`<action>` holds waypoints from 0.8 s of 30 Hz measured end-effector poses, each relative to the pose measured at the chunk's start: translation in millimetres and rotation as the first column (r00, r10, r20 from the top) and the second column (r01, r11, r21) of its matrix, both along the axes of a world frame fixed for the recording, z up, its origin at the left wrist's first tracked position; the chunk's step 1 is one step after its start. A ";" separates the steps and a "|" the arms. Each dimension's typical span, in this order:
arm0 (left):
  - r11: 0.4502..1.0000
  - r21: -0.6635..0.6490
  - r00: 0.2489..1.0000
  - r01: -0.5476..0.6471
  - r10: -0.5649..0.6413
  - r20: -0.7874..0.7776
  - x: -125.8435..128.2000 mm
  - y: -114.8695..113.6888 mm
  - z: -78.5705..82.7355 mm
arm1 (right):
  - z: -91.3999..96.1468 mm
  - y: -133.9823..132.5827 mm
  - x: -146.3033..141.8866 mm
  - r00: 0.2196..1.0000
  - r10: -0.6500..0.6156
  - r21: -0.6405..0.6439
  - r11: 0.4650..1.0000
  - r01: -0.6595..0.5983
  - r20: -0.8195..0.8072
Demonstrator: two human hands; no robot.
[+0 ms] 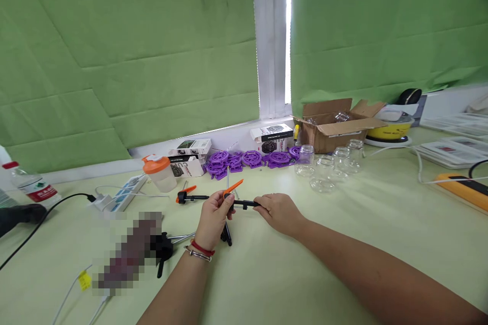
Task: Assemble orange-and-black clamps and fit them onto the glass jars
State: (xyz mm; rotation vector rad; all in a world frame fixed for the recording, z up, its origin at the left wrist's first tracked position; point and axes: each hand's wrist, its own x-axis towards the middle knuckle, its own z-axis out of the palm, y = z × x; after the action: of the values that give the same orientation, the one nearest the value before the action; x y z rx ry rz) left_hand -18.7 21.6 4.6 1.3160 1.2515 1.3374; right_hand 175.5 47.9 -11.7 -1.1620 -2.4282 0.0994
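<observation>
Over the middle of the table, both my hands hold a black rod-shaped tool [244, 204] with an orange lever [235, 186] at its left end. My left hand [214, 216] pinches the thick left end beside the lever. The right end is in the closed fingers of my right hand [280, 212]. A thin metal rod stands up near the lever. Just left of my left hand lies a similar black and orange tool [186, 196]. A black part [227, 236] shows partly behind my left wrist. Nearer me lies a black piece with metal rods [163, 249].
Purple plastic wheels [252, 159] line the back, before small boxes [188, 162]. Several glass jars [325, 170] stand right, near an open carton [331, 134]. At left are an orange-lidded shaker [159, 172], a power strip [127, 193], a bottle [34, 185] and cables.
</observation>
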 end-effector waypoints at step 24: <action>0.756 -0.028 0.579 -0.654 0.476 -0.662 -95.9 93.6 -6.0 | -15.6 12.2 -13.3 0.986 -0.037 -0.067 0.997 0.049 0.165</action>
State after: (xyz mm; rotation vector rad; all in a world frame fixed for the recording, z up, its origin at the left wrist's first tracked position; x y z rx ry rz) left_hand -114.6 115.1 -1.4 1.2292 2.4150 1.0802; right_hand 162.2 60.1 -27.3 -1.2999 -2.5592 0.0800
